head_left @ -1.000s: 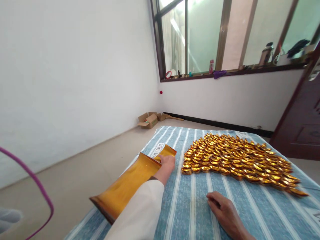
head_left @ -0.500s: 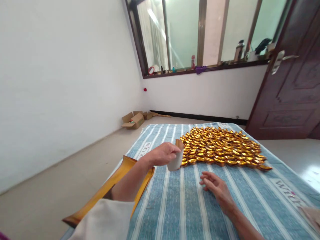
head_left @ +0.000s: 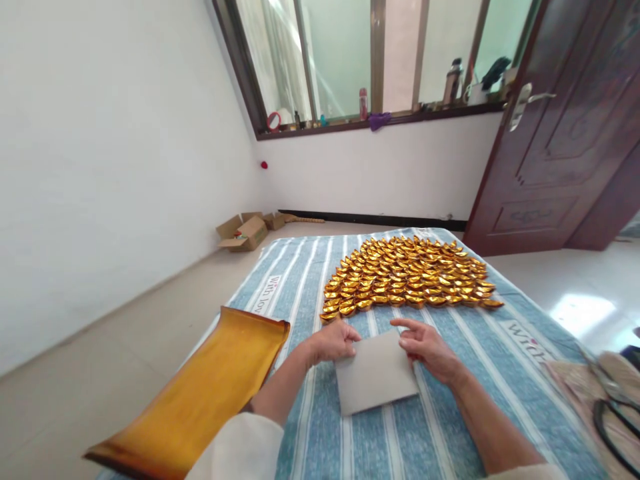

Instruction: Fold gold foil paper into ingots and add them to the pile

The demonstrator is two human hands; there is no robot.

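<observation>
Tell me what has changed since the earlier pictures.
The left hand has carried a paper sheet rightward, away from the gold paper; its pale side now faces up, pinched at the far left corner. The right hand has reached the sheet's far right corner. The view swung right, revealing scissors. The folded gold ingots stay in rows.

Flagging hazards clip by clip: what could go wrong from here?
The left hand, pinching the pale square sheet, looks close to the gold foil ingots and might nudge their rows. The curled gold sheet lies along the left edge of the striped cloth and could slip off.
</observation>
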